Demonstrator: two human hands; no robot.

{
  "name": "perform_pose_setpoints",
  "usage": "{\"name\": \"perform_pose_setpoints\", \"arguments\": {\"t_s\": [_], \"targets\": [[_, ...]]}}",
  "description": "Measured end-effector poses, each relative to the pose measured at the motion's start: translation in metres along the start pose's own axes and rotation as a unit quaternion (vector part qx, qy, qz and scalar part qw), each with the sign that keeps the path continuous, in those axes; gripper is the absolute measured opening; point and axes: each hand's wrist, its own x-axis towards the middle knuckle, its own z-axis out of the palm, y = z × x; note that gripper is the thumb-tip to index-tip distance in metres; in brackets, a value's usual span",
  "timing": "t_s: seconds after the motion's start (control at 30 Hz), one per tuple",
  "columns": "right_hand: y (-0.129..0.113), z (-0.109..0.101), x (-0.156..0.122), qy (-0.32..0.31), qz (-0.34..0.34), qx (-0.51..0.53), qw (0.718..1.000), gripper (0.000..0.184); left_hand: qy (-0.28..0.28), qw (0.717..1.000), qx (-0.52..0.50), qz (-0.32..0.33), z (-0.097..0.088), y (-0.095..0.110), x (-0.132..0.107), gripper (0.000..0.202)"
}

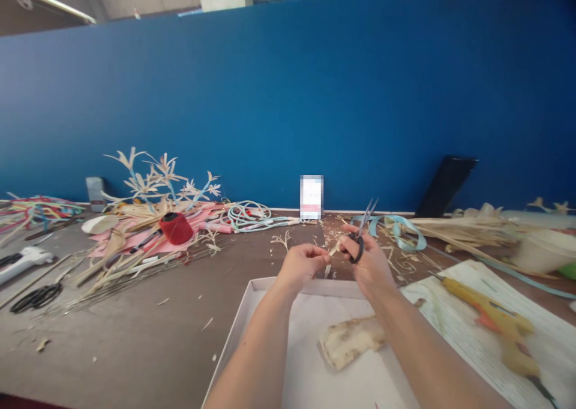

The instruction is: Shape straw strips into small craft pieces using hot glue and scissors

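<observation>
My left hand (300, 266) is closed in a pinch on a small pale strip of dried leaf (333, 249), held above the far edge of a white tray (252, 304). My right hand (369, 264) grips small scissors (362, 232) by their black handles, blades pointing up and away, and its fingertips also touch the strip. Both hands meet just past the tray's far rim. A pale dried husk piece (351, 340) lies in the tray under my right forearm.
A yellow glue gun (492, 319) rests on printed paper at right. At left lie a red thread spool (176, 228), craft flowers (157, 181), pink paper, black scissors (36, 297), a white tool (22, 260). Coiled cord, light-blue ribbon (400, 229), dried stalks and a blue wall stand behind.
</observation>
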Motion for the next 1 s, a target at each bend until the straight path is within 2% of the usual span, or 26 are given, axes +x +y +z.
{"name": "perform_pose_setpoints", "arguments": {"t_s": [0.17,0.67,0.83,0.9,1.0], "targets": [[0.004,-0.002,0.003,0.037,-0.021,-0.005,0.999,0.045,0.000,1.000,-0.010,-0.012,-0.001,0.000,0.000,0.019],[0.006,-0.004,0.004,0.044,-0.041,-0.007,0.998,0.045,-0.028,0.998,-0.023,-0.043,-0.003,0.004,-0.003,0.026],[0.002,-0.003,0.002,0.044,-0.039,-0.032,0.998,0.049,-0.040,0.999,-0.019,-0.030,-0.004,0.005,-0.004,0.026],[0.000,-0.003,0.000,0.033,-0.034,-0.049,0.998,0.050,-0.030,0.999,-0.027,-0.026,-0.004,0.004,-0.004,0.026],[-0.003,0.000,-0.003,-0.015,-0.012,-0.077,0.997,0.051,-0.006,1.000,-0.024,-0.018,-0.003,0.003,-0.003,0.026]]}}
